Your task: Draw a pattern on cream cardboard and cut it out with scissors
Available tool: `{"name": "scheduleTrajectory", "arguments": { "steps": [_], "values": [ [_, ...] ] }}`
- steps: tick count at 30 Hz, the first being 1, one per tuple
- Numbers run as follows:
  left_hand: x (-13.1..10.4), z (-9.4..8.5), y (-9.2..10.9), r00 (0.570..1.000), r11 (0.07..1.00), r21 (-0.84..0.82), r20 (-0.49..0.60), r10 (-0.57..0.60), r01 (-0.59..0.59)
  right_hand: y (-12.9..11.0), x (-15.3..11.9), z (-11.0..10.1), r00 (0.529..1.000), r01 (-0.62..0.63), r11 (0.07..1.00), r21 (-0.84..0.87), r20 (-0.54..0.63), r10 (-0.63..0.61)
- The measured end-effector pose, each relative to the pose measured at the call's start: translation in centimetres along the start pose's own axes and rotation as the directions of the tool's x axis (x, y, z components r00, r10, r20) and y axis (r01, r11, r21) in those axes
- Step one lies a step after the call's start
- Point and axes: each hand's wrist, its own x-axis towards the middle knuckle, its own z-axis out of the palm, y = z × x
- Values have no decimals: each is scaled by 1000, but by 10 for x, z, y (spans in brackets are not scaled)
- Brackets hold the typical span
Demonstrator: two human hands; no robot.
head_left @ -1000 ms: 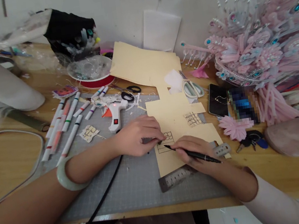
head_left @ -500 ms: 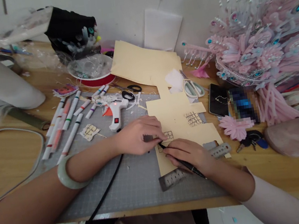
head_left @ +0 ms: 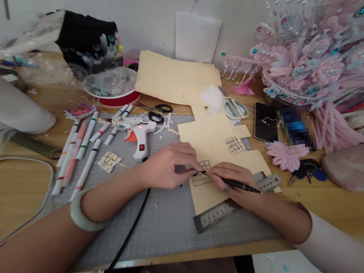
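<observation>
My right hand (head_left: pixel 234 178) is closed round a black pen (head_left: pixel 240 185), its tip at a small drawn grid with loops (head_left: pixel 204 165) on the cream card (head_left: pixel 218 140). Beside the grid, my left hand (head_left: pixel 172 165) rests at the card's left edge, fingers curled, with thumb and index fingertips near the pen tip. Whether those fingers pinch anything is hidden. A second patch of drawn loops (head_left: pixel 235 145) lies farther right on the card. The steel ruler (head_left: pixel 217 214) sits partly under the card and my right forearm.
Left of the card are a white glue gun (head_left: pixel 141 140) with a black cable, several markers (head_left: pixel 87 166) and black scissors (head_left: pixel 159 112). Green-handled scissors (head_left: pixel 235 108), a phone (head_left: pixel 264 122), keys (head_left: pixel 306 171) and a pink beaded headdress (head_left: pixel 314 62) are on the right.
My right hand has shifted slightly right and up with the pen, which now lies flatter. More of the drawn grid and ruler shows. My left hand has hardly moved.
</observation>
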Motion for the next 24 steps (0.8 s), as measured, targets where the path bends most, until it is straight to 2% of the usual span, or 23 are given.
{"name": "scheduleTrajectory", "arguments": {
  "steps": [3,7,16,21,24],
  "values": [
    [0,0,0,1000,1000,-3,9,-10,10,3,1,0,997,-67,997,50,-34,68],
    [1,0,0,1000,1000,-8,6,-3,3,4,4,0,998,-53,997,62,26,52],
    [0,0,0,1000,1000,-15,-9,15,-16,6,0,2,1000,13,997,74,11,-14],
    [0,0,0,1000,1000,-15,-5,5,-5,1,3,1,997,54,994,99,50,-59],
    [-1,0,0,1000,1000,-15,-7,-7,7,-3,5,-3,1000,9,997,83,17,-10]
  ]
}}
